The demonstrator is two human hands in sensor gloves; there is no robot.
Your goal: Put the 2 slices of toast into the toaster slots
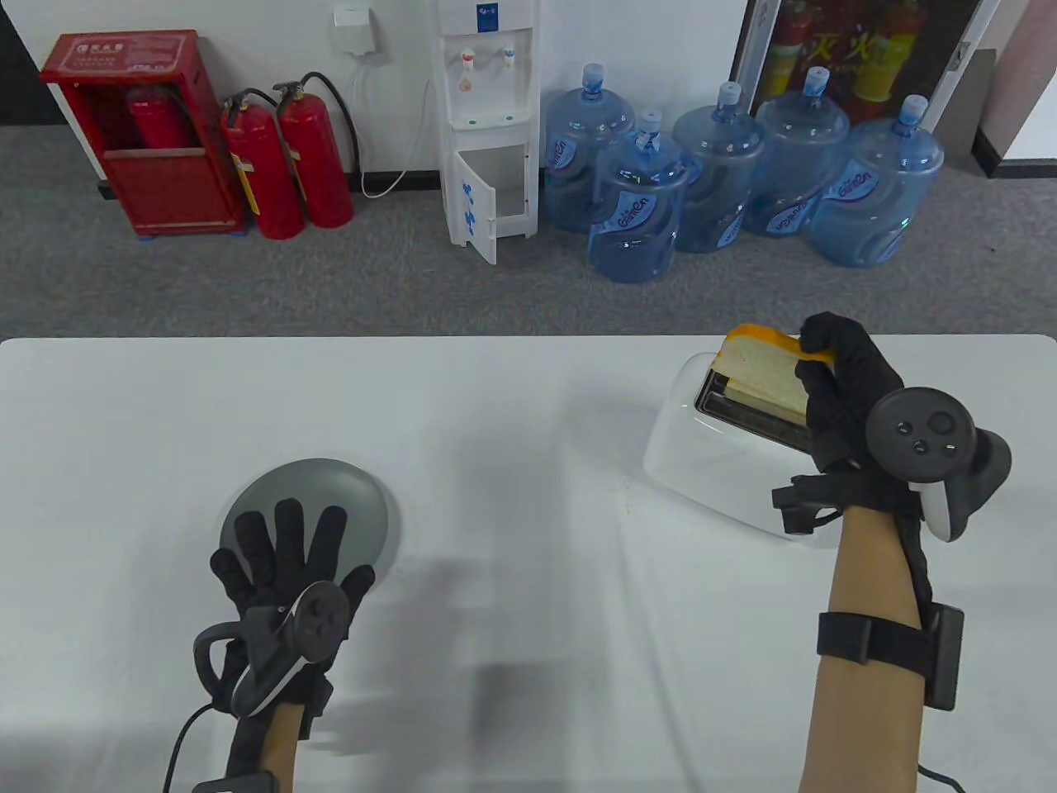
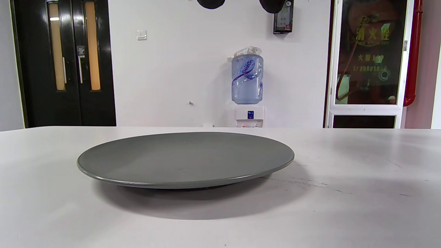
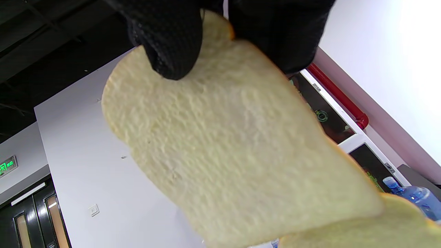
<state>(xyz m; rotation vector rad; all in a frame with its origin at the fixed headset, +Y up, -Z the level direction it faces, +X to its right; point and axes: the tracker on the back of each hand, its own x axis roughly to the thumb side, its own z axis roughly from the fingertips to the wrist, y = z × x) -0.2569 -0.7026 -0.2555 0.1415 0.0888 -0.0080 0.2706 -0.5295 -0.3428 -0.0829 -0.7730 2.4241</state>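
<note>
My right hand (image 1: 816, 347) pinches the top crust of a slice of toast (image 1: 768, 376) and holds it on edge, its lower end in or just above the slots of the white toaster (image 1: 689, 450). In the right wrist view this slice (image 3: 234, 148) fills the frame, with the gloved fingers (image 3: 165, 41) gripping its upper edge. Part of a second slice (image 3: 379, 227) shows behind it at the bottom right. My left hand (image 1: 285, 537) lies spread and flat over the near edge of a bare grey plate (image 1: 330, 487), holding nothing. Only its fingertips (image 2: 210, 2) show in the left wrist view, above the plate (image 2: 186, 158).
The white table (image 1: 512, 462) carries the plate at front left and the toaster at back right. Beyond its far edge, on the floor, stand water bottles (image 1: 636, 206), a water dispenser (image 1: 487, 124) and fire extinguishers (image 1: 285, 165).
</note>
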